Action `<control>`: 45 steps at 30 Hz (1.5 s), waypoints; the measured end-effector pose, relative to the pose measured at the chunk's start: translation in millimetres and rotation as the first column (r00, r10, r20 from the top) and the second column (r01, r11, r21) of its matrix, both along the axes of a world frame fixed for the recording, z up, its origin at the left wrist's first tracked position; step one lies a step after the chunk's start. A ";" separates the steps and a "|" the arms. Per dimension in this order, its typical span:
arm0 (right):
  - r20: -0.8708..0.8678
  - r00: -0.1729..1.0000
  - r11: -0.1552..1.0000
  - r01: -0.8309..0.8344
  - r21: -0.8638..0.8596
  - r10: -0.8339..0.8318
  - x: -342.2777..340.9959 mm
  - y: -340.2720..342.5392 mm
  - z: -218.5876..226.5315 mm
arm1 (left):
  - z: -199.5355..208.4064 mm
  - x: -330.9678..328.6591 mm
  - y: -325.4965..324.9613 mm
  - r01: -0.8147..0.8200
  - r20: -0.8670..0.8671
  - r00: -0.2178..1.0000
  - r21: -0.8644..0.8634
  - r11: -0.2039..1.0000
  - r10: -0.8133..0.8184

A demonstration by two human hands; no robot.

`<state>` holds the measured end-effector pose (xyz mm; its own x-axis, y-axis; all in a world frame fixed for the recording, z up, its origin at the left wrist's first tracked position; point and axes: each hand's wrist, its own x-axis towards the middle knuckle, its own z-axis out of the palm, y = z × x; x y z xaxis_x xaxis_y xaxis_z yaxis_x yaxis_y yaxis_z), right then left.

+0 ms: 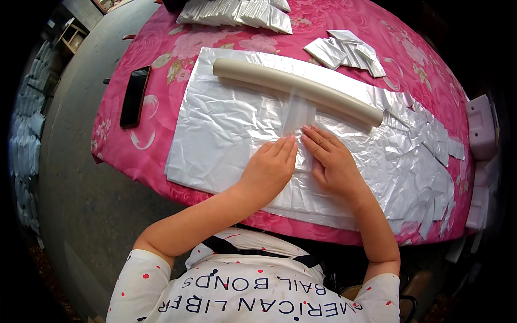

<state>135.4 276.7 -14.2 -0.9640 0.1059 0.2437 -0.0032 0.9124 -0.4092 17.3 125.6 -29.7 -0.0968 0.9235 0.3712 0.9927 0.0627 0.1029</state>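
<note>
A folded translucent plastic piece (298,114) lies just below a long pale roller tube (269,78); its upper end reaches the tube. My left hand (273,166) is at the plastic piece's lower left, fingers stretched out and laid close together. At its lower right, my right hand (332,161) lies palm down with extended fingers, the fingertips touching the plastic. Both hands rest over a stack of large silvery-white plastic sheets (207,137). Part of the piece is hidden beneath my fingers.
Beneath everything is a pink floral tablecloth (121,156). A black phone (135,97) lies at left. Folded plastic packets (347,53) sit beyond the tube, with a larger row of packets (234,13) at the far edge. Loose plastic scraps (420,140) spread at right, near pink plastic containers (481,126).
</note>
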 end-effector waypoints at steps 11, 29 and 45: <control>-0.181 0.977 0.993 -0.110 0.048 0.117 20.9 -31.2 -13.4 | 2.4 7.2 -45.2 0.271 0.213 0.928 0.180 0.946 -0.306; 0.304 0.905 0.759 0.416 -0.500 -0.296 -8.2 -26.1 8.8 | 10.0 -4.5 -21.9 -0.172 0.685 0.695 -0.135 0.976 0.217; 0.653 0.732 0.605 0.613 -0.508 -0.193 -37.6 -9.6 22.8 | 7.0 -2.8 -6.8 -0.065 0.206 0.977 0.047 0.997 0.054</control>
